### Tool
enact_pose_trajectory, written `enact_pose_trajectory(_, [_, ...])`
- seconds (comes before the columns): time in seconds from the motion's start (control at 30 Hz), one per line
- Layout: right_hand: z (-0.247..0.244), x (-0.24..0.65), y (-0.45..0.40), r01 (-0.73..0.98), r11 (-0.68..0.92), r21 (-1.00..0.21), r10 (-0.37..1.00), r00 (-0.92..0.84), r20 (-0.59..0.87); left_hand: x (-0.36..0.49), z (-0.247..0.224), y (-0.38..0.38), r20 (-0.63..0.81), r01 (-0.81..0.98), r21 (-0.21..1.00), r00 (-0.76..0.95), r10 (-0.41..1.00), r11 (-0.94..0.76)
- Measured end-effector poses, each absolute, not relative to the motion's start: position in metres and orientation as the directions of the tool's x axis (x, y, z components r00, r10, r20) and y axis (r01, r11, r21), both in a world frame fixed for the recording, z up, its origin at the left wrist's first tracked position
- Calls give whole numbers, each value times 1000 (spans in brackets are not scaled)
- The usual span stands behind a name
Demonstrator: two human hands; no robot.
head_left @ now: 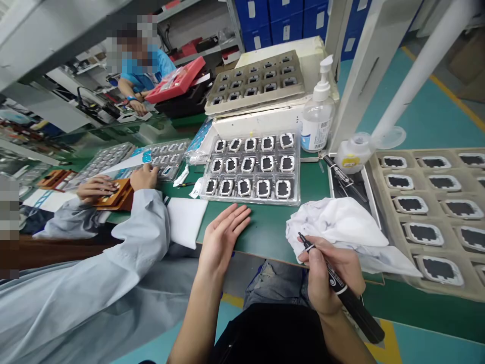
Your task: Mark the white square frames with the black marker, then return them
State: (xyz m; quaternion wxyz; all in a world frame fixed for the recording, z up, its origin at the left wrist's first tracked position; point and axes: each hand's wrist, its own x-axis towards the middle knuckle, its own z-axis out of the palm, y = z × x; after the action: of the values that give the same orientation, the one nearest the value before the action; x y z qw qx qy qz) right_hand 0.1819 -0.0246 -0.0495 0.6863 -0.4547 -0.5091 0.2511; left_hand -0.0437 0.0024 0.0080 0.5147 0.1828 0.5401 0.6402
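My right hand [333, 273] grips a black marker [350, 298], its uncapped dark tip pointing up and left. Beneath that hand and just beyond it lies a crumpled white cloth [337, 220]. My left hand [223, 235] rests palm up with fingers stretched at the bench edge, holding nothing. Just past its fingertips sits a clear plastic tray [297, 184] with several rows of white-rimmed, dark-centred frames. To the right, a beige tray [415, 179] carries larger-looking frames of the same kind.
A pump bottle [316, 121] and a small white bottle [352, 154] stand by the post. Behind is another beige tray [212, 108] on a white box. At left, a co-worker's hands [144, 177] work beside an orange fixture [121, 194]. Another person sits across the bench.
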Motion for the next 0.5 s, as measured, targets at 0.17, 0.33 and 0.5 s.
enact_pose_trajectory(0.17, [-47, 177, -19, 113, 477, -872, 781, 402, 479, -42, 13, 21, -363, -570, 820, -448, 817, 52])
enact_pose_trajectory(0.33, [-46, 176, -17, 94, 507, -857, 774, 389, 500, -44, 25, 48, -274, -596, 800, -461, 844, -65])
enact_pose_trajectory(0.5, [-44, 176, -15, 84, 510, -856, 780, 375, 501, -46, 52, 91, -167, -523, 842, -481, 861, -129])
